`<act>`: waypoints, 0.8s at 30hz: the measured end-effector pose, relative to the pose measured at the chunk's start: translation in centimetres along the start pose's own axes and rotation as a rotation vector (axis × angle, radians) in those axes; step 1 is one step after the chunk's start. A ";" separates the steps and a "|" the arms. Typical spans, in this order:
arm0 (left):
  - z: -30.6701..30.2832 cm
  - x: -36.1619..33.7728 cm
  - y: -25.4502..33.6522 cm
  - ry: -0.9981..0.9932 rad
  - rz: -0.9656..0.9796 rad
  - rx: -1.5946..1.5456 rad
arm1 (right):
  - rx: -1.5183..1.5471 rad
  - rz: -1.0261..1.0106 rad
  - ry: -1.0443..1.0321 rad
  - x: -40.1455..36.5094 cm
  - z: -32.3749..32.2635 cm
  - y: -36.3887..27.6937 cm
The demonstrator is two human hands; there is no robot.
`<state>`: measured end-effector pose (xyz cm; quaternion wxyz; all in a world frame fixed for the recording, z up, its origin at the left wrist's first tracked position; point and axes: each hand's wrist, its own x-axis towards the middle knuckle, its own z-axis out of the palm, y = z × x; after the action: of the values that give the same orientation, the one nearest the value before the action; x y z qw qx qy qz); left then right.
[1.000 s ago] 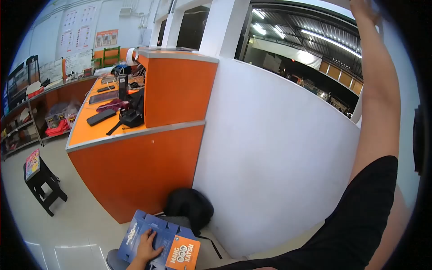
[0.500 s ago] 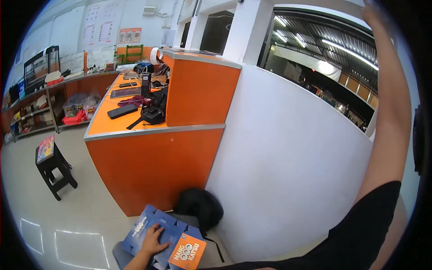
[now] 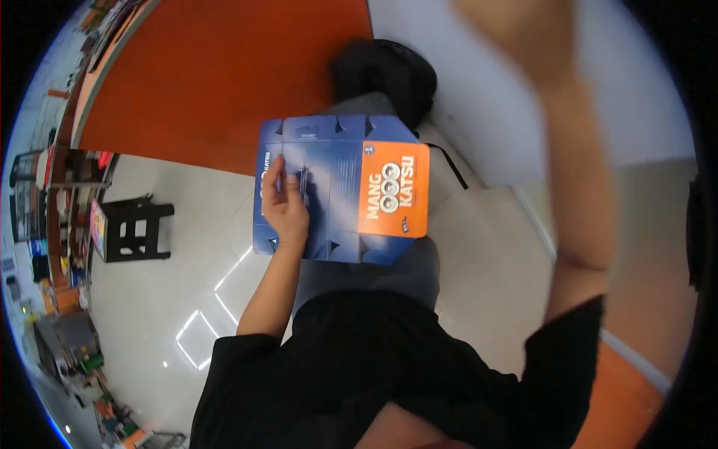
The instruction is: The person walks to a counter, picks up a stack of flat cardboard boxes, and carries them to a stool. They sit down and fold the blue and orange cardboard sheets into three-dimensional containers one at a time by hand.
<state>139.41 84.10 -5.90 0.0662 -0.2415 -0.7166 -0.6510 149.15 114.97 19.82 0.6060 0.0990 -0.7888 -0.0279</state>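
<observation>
One carton (image 3: pixel 344 187): light, floppy card; I'd pinch an edge.
Left grip (image 3: pixel 286 206): released, flat on it.
Right grip: out of frame; I cannot tell.

L hand (image 3: pixel 286 209) is being held flat, palm down, fingers spread. R arm (image 3: pixel 576 187) is being raised, blurry, w/ hand out of frame.

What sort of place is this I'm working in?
Likely a shop or takeaway's counter area: an orange counter front, stocked shelves at the far left, a black stool on glossy tile. The left hand rests on a flat carton printed MANG KATSU.
</observation>
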 end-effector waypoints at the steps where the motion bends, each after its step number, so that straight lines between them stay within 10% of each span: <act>1: -0.5 0.1 0.3 0.085 -0.011 -0.104 | 0.044 0.179 -0.058 -5.4 0.5 -2.8; 7: -11.1 2.0 2.3 0.206 0.179 -0.331 | 0.224 1.501 -0.014 -26.1 -3.9 -19.8; 10: -20.3 3.9 -2.0 0.253 -0.137 -0.288 | 0.264 1.720 0.069 -29.0 -6.0 -26.1; 14: -32.5 3.2 -11.3 0.154 -0.290 -0.206 | 0.255 1.815 0.095 -30.9 -7.1 -29.4; 24: -38.6 -8.9 -24.8 0.464 -1.104 -0.661 | 0.024 1.647 -0.046 -26.8 -5.8 -25.4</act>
<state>127.98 43.69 -26.37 -0.2009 0.2973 -0.4657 -0.8089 164.39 95.62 -8.31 0.4151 -0.5053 -0.6211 0.4320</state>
